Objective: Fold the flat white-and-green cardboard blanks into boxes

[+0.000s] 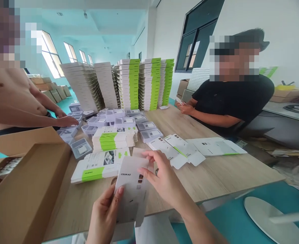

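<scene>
A white printed carton [131,193] is held upright over the table's near edge. My left hand [106,208] grips its left side, thumb across the front face. At the carton's upper right, my right hand [162,179] has its thumb and fingers bent around the top flap. Behind the carton lie flattened white-and-green cartons [93,166], with a thicker stack of flat cartons [113,139] beyond. To the right, several loose flat cartons [177,149] overlap on the wood. Purple-white plastic trays [81,148] holding small white items are heaped farther back.
Tall stacks of white-and-green boxes [129,84] rise at the table's far end. An open brown cardboard box [29,176] stands at the left. One person [12,98] reaches to the trays at left; another person [220,98] in black sits at right, holding something white.
</scene>
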Available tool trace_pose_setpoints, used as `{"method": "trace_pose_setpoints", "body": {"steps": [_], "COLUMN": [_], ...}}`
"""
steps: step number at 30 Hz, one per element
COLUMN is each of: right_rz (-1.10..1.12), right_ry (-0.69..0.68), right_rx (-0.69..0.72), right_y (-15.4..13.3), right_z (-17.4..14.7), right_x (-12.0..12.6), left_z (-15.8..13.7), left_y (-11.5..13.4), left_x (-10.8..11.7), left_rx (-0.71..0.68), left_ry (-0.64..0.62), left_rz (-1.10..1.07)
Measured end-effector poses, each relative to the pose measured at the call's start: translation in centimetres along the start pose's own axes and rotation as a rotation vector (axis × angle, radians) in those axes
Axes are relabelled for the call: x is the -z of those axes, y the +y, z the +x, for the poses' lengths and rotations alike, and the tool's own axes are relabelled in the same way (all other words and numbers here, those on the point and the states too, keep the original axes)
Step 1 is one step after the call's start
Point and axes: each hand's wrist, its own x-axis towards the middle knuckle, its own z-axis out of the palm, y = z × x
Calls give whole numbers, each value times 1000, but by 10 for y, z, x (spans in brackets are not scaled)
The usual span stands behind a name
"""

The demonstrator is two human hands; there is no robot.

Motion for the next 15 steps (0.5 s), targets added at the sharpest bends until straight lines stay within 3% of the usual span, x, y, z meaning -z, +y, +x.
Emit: {"method": "trace_pose_setpoints", "body": {"steps": [3,6,9,12,15], "right_rz": [-56,-58,-31,54,271], "right_ry": [-149,-301,-340,-349,-389], "right_rx": [-93,-139,-108,-69,-116], "right_y": [-1,-4,-7,-7,-1], "right_z": [5,1,-3,-2,3], "right_x": [5,9,14,20,23], "left_z": [-5,-5,-3,0,-2], "left_y": [-2,-11,-23,-27,-22], "left_x": [8,20,24,18,10], "left_rx": [112,313,389,350,387], "left_ry": [-200,-519,-794,-862,-804], "left_rz": [-94,-321,-501,-545,-533]}}
